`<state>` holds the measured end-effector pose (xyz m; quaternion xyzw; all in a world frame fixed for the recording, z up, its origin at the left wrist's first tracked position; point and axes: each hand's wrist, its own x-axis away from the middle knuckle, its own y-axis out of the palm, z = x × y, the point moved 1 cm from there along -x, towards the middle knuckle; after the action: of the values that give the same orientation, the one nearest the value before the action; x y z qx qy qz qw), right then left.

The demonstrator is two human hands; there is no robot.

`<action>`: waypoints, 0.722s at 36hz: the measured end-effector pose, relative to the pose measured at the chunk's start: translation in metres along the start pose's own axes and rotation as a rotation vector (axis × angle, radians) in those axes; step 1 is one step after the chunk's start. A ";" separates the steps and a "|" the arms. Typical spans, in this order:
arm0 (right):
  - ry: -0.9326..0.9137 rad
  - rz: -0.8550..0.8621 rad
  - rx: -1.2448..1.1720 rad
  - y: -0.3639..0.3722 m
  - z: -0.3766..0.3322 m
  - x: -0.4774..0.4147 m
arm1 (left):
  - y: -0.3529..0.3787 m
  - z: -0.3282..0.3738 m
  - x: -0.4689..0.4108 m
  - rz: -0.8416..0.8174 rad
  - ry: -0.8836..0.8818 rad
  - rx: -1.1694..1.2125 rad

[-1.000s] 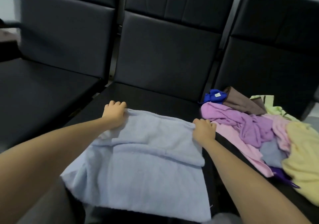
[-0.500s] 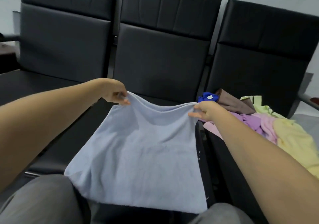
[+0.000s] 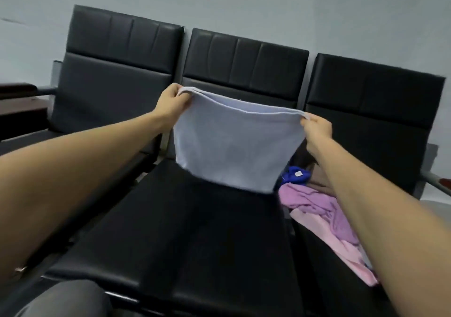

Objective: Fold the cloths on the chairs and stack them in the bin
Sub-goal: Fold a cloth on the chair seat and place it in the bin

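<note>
A light blue cloth (image 3: 231,146) hangs folded double in the air above the middle chair's seat (image 3: 195,238). My left hand (image 3: 172,102) pinches its top left corner and my right hand (image 3: 317,127) pinches its top right corner. The cloth's top edge sags slightly between them, and its lower edge hangs just above the seat. On the right chair lies a pile of loose cloths: a purple one (image 3: 314,199), a pink one (image 3: 341,246) and a dark blue one (image 3: 295,175), partly hidden by my right arm. No bin is in view.
Three black padded chairs stand in a row against a grey wall, the left chair (image 3: 109,92) bare. A dark wooden surface (image 3: 17,97) shows at the far left. A metal armrest (image 3: 436,182) juts out at the far right. My grey-clad knee (image 3: 61,299) is at the bottom left.
Both hands have lifted the light blue cloth off the seat and up into the air, so it now hangs free. The camera has tilted upward.
</note>
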<state>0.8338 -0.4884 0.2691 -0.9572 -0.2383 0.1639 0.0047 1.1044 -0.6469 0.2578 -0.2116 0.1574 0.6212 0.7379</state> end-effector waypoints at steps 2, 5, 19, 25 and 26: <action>-0.007 -0.011 0.078 -0.007 0.005 0.002 | -0.007 -0.002 0.004 -0.066 0.021 -0.048; 0.011 -0.091 0.211 -0.022 0.028 0.017 | -0.015 -0.012 0.019 -0.212 -0.006 -0.132; 0.644 -1.212 0.951 -0.077 0.082 0.091 | -0.061 -0.051 0.085 -1.254 -0.638 -0.820; 0.726 -1.357 1.074 -0.069 0.087 0.104 | -0.058 -0.056 0.094 -1.309 -0.695 -0.979; 0.708 -1.328 1.077 -0.067 0.088 0.104 | -0.057 -0.057 0.093 -1.284 -0.692 -0.987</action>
<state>0.8621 -0.3878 0.1597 -0.4872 -0.6143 -0.0859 0.6147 1.1786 -0.6049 0.1690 -0.3538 -0.5108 0.1127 0.7753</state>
